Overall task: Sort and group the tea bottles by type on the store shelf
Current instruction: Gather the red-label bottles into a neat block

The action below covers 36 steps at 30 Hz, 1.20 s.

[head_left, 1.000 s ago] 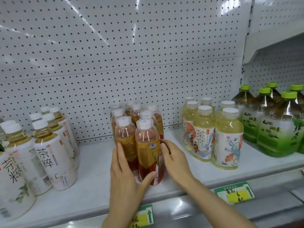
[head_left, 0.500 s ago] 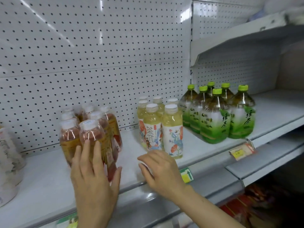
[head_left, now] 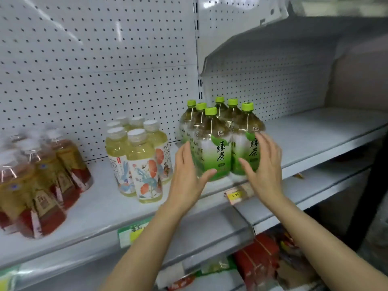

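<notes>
- The cluster of green-capped tea bottles is seen standing upright on the shelf, at the right end of the row of groups, with the long axis of each bottle vertical.
- The left hand is placed at the cluster's left flank, fingers straight and together, thumb reaching toward the base of the front-left bottle; nothing is clasped.
- The right hand is set at the right flank, fingers spread and nearly straight against the front-right bottle's label; whether contact is made cannot be told for certain.
- The cluster thus lies directly between the two palms and slightly ahead of them; both hands are about equally near.
- The coming move is judged to be a two-sided squeeze or slide of the group, so an even inward press would be called for.
- The pale floral-label bottles are found just beside the left hand, and the amber bottles well apart at the left.
</notes>
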{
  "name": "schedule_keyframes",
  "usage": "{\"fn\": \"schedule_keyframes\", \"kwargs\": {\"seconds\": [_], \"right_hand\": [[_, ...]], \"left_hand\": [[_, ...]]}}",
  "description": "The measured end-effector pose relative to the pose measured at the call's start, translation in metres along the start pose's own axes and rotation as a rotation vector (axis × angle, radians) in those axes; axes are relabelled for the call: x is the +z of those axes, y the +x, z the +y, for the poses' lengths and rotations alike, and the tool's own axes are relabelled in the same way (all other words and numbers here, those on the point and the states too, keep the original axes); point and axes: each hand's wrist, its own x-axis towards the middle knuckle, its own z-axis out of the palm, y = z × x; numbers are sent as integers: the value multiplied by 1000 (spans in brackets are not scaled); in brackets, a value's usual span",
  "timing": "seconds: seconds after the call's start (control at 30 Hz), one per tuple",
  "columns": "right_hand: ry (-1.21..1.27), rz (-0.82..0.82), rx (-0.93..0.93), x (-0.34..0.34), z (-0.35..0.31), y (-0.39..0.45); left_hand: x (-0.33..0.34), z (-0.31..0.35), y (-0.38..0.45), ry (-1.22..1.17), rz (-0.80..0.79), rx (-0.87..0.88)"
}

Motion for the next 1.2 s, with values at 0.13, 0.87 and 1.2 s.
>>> {"fn": "schedule_keyframes", "kwargs": {"seconds": [0.13,0.87,1.2], "right_hand": [[96,-147,121,-8,44,42],[838,-432,257,-15,89,92],[948,-673,444,19,76,149]], "left_hand": [[21,3,44,-188,-40,-184],[19,7,62,-313,205,-232],[2,-21,149,-426,-2,-400]]}}
